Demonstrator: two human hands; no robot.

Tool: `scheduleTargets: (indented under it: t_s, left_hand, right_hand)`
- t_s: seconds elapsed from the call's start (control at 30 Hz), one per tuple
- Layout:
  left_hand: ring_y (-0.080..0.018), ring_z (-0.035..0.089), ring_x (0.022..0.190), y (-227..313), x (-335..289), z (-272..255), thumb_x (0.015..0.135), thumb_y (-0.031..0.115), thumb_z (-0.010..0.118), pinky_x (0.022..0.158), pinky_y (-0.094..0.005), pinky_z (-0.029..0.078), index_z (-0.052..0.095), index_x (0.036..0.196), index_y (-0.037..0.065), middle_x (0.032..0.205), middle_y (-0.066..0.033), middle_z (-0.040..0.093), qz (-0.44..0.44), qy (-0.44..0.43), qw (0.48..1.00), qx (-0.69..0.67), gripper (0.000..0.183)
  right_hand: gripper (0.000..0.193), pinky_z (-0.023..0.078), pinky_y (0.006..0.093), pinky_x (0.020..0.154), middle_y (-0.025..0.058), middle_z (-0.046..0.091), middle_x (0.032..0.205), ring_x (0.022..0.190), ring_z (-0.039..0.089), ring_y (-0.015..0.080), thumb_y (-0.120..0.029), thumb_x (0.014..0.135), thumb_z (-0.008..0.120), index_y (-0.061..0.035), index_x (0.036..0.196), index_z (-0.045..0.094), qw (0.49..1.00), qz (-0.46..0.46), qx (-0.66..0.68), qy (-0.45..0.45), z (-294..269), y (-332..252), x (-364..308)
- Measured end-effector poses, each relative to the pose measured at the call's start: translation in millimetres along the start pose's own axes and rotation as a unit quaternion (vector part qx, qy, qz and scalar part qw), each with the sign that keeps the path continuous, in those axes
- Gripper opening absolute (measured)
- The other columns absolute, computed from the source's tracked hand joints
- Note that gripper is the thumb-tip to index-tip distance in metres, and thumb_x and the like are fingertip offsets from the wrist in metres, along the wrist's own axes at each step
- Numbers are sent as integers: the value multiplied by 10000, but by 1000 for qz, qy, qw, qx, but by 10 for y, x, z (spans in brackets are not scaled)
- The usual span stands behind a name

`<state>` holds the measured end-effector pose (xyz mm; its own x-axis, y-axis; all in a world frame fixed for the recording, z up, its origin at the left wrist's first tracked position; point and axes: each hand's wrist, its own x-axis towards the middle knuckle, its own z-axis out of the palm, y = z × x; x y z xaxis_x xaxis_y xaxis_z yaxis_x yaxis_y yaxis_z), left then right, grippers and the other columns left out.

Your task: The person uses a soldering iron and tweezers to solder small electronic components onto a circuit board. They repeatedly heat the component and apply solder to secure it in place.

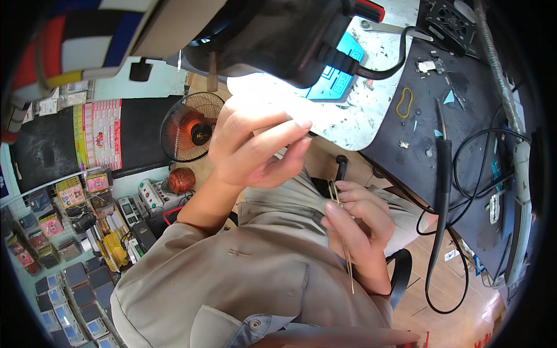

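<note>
My left hand (261,142) is raised at the edge of the white work surface, under a very bright light. Its thumb and fingers are closed in a pinch. Glare washes out part of the hand, and what sits between the fingertips, if anything, cannot be made out. Lower and to the right, my right hand (362,223) grips a pair of thin, brass-coloured tweezers (349,268) over my lap. Their points face up toward the bench and the long end hangs down past the wrist. A black, bulky device (261,40) hangs above my left hand and hides part of the bench.
A blue repair mat (339,72) lies on the white board (354,130). The dark bench to the right holds a yellow rubber band (404,102), small metal parts and a black-handled tool (442,174) on a looping cable. A fan (194,127) and boxed goods stand at left.
</note>
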<state>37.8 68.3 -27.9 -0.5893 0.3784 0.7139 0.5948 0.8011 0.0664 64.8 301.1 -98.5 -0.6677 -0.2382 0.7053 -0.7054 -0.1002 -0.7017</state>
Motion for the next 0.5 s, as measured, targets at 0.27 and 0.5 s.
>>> scheduleTargets:
  t_s: [0.27, 0.5]
  left_hand:
    - [-244, 664, 791, 11, 36, 28, 901, 144, 727, 685, -340, 519, 800, 1028, 20, 941, -120, 721, -22, 5, 1000, 14, 192]
    - [-275, 671, 840, -309, -410, -442, 930, 5, 683, 756, -374, 557, 768, 1002, -28, 969, -128, 740, -123, 90, 987, 52, 117]
  right_hand:
    - [352, 667, 411, 766, 159, 655, 1125, 898, 736, 332, -28, 869, 800, -8, 1208, 703, 1000, 13, -28, 1, -44, 49, 100]
    - [213, 594, 442, 837, 184, 670, 1117, 950, 709, 364, -127, 999, 707, 3, 1166, 682, 999, 28, 15, 13, 20, -153, 156]
